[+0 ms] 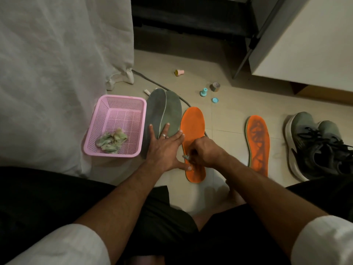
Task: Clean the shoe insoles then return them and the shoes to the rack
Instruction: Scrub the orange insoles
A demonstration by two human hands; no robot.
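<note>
Head view: pink basket point(99, 119) holds 1 crumpled wipe wad point(111, 141).

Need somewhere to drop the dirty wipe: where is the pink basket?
In the head view the pink basket sits on the floor at the left, beside the grey insoles and against the white curtain.

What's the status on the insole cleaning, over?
Left hand flat, pinning near orange insole. Right hand pinching small wipe, scrubbing its heel end. Second orange insole still stained. Nothing blocking.
</note>
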